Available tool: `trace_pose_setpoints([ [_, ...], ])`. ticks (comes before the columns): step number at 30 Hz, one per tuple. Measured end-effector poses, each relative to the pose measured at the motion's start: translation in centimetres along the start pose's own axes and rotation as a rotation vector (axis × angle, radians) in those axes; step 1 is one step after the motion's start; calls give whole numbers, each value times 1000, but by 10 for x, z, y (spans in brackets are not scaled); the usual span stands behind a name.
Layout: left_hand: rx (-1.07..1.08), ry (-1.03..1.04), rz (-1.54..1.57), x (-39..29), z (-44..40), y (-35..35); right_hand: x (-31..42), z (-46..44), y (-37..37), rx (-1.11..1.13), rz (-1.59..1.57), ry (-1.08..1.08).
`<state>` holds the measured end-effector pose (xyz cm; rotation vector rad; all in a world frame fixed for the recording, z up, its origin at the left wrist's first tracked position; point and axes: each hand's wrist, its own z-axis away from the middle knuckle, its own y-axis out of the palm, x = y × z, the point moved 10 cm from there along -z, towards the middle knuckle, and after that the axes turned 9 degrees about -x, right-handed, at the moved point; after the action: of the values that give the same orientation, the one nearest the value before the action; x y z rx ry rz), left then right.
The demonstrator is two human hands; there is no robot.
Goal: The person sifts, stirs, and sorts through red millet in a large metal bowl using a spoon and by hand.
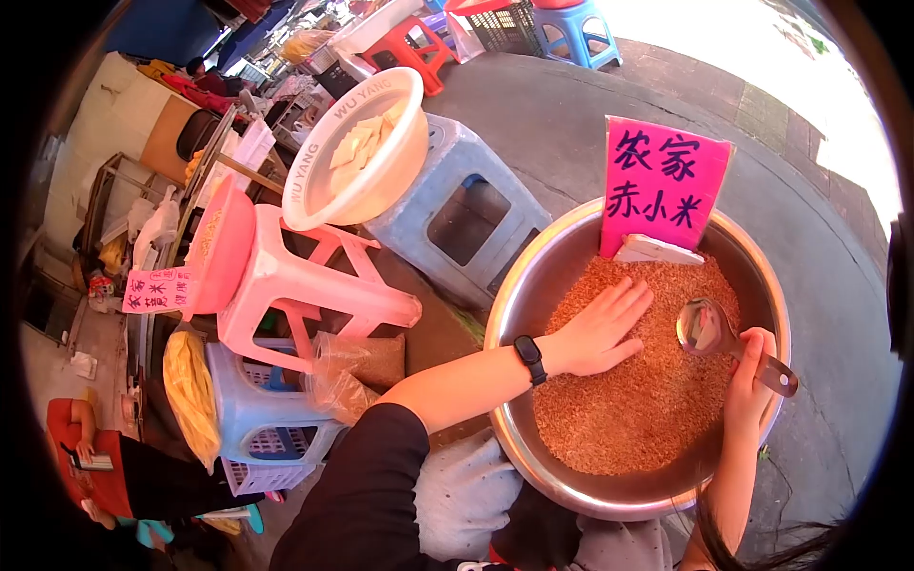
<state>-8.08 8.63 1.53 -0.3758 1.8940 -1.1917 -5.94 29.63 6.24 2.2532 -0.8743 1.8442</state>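
Note:
A large steel bowl (505, 314) holds a bed of reddish-brown grain (609, 428). My left hand (592, 335) lies palm down on the grain, its fingers stretched out and spread. A black band (530, 360) is on that wrist. At the bowl's right side, my right hand (745, 381) grips the handle of a metal spoon (703, 326). The spoon's shiny head is over the grain, with its handle end pointing toward the bowl's right rim. A pink sign (664, 181) with handwritten characters stands at the bowl's far edge, its foot by a white piece (657, 250) in the grain.
Left of the bowl stand a blue stool (457, 143) bearing a white basin (305, 181) of pale pieces, and a pink stool (286, 276) with a pink basin (228, 257). A bag of grain (357, 360) leans below. A person in red (81, 428) is at lower left.

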Motion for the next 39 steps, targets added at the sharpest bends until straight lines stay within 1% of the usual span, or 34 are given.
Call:
trace_pose_setpoints([
  [1,164,-36,1,2,8,18,1,1,2,8,-8,-3],
  [4,154,-50,3,3,8,20,2,0,6,24,-18,-8],
  [8,280,-85,15,9,8,27,-3,-1,8,77,-75,76],
  [11,287,-104,-5,8,9,27,-12,-2,12,64,-62,101],
  [13,283,-100,-12,10,9,30,-8,-4,12,39,-48,66],
  [16,210,-83,-34,7,10,25,-8,-7,6,-6,-22,88],
  [17,157,-51,-75,7,9,25,0,-9,2,-45,55,-35],
  [18,93,-26,-44,-1,5,14,-2,-10,0,-43,17,-8],
  [19,35,-11,-13,-7,1,4,-3,-10,-3,-69,38,-15],
  [20,-16,19,-51,-8,-2,2,-5,-11,-5,-88,97,-6],
  [22,-83,-43,14,-5,-4,-3,-3,-12,-6,-113,140,-53],
  [24,-110,-78,81,1,2,9,-5,-11,-4,-97,168,-62],
  [26,-90,-42,40,-3,7,18,2,-11,-2,-81,166,-95],
  [29,-90,-15,20,-4,7,18,-2,-11,-2,-49,232,-29],
  [34,-98,-1,31,-5,8,17,-1,-10,-2,-49,190,-29],
  [37,-163,-20,99,-4,3,5,-2,-13,-9,-85,174,-12],
  [38,-222,-34,121,-5,-1,-7,-3,-14,-12,-101,189,-3],
  [39,-247,-11,68,-4,-3,-14,-3,-15,-15,-112,203,10],
])
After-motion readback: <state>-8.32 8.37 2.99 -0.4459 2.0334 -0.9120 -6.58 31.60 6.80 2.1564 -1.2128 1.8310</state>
